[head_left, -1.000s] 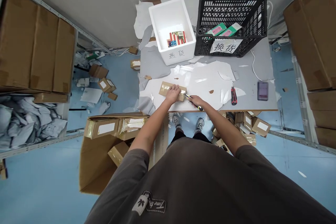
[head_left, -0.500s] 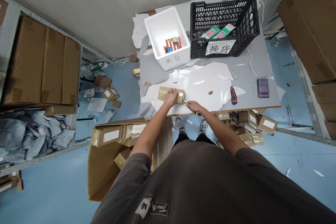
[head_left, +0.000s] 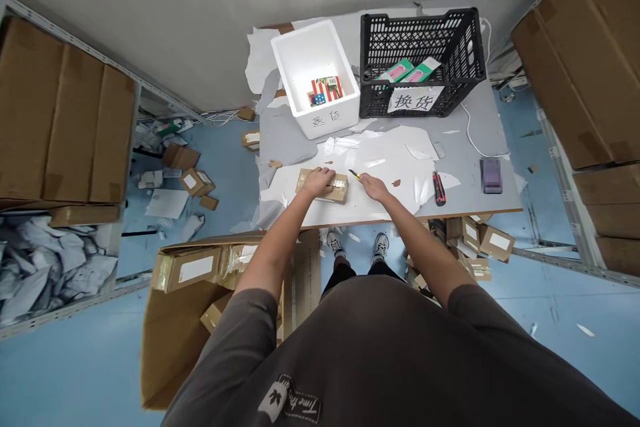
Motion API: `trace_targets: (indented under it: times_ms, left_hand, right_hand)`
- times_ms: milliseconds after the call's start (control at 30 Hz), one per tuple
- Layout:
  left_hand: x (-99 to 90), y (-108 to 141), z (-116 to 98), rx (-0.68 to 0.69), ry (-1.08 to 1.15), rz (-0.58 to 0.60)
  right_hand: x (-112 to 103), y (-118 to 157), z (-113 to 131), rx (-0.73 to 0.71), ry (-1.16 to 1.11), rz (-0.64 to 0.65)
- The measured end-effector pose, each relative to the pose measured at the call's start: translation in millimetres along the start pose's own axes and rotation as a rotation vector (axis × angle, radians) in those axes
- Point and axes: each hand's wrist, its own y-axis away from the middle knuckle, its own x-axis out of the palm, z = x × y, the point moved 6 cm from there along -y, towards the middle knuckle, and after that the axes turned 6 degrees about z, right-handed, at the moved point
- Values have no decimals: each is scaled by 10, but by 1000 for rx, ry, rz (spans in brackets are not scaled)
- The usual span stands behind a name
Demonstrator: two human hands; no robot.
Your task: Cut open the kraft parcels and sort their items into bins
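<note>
A small taped cardboard box (head_left: 339,189) lies on the paper-covered table near its front edge. My left hand (head_left: 319,181) rests on top of this box, with its fingers over the upper side. To the right of the box, my right hand (head_left: 373,185) is closed around a yellow and black utility knife (head_left: 355,175), whose tip points up and to the left, apart from the box. Farther right on the table lies a red and black tool (head_left: 439,189).
Behind stand a white foam box (head_left: 331,121) with packets inside and a black crate (head_left: 423,104) with green-pink boxes. A dark purple object (head_left: 491,175) lies at the right. A large open carton (head_left: 170,340) of parcels stands lower left; shelves with cartons flank both sides.
My right hand has lifted the knife away from the box's corner and turned its tip upward. My left hand stays on the box. The view has shifted slightly.
</note>
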Motion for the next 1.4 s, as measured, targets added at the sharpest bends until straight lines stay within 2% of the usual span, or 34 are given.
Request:
trace_targets:
  times_ms: [200,300,400,533,633,767,1067,1400]
  left_hand:
    - [-118,-229,-11,-47,19,-82]
    - [-138,-306,2,-17,10,-84]
    - [-78,-260,3,72,10,-72]
    - [94,-110,-29,140,25,-33]
    - [146,-78,-38,78,17,-119]
    - [141,-158,8,-26,49,-264]
    - [296,-208,66,10,158,-395]
    - [417,-247,105,29,221,-470]
  right_hand:
    - [-238,-186,74,-103,28,-71]
    - [-296,-186,55,-126,28,-91]
    - [-298,-140,24,-128,6,-87]
    - [-224,-83,-5,-131,27,-64]
    - [-183,-82,-25,-150,54,-66]
    - [-207,-130,-54,-167,90,-72]
    - [-232,-304,38,-271,306,34]
    - [-256,-409,67,-354,382,83]
